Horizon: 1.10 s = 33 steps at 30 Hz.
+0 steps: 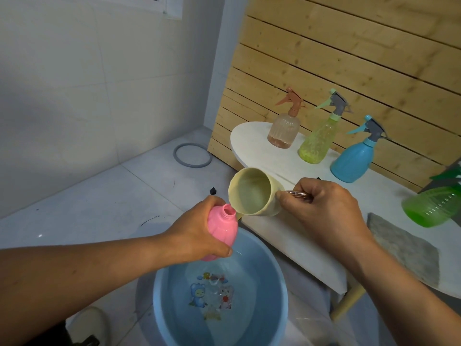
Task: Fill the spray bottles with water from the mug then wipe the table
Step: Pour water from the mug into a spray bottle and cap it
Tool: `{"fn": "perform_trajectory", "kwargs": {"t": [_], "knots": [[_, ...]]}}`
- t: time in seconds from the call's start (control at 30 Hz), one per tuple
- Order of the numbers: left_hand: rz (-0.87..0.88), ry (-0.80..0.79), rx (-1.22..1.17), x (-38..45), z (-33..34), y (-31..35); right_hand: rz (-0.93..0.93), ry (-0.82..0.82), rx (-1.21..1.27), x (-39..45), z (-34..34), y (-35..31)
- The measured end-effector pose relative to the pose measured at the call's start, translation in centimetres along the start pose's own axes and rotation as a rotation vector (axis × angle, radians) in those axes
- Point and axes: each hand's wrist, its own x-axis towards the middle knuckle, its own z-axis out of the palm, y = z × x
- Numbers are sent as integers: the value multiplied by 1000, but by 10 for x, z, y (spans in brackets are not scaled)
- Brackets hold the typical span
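1. Two hands work above the round blue plastic basin (279,278).
2. Left hand (199,231) wraps the smooth pink bottle (219,233), uncapped.
3. Right hand (324,208) pinches the tilted cream mug (252,193) by its metal handle, lip at the bottle's neck.
4. Beyond the basin, the white table (311,245) bears a ribbed peach sprayer (284,128).

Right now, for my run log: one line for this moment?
step: filling | left hand: holds pink bottle | right hand: tips mug | below: basin
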Motion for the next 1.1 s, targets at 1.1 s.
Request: {"fn": "perform_trajectory", "kwargs": {"t": [1.1], "knots": [[22, 22, -9, -1, 1, -3, -80, 57, -80, -5, 0, -6]]}}
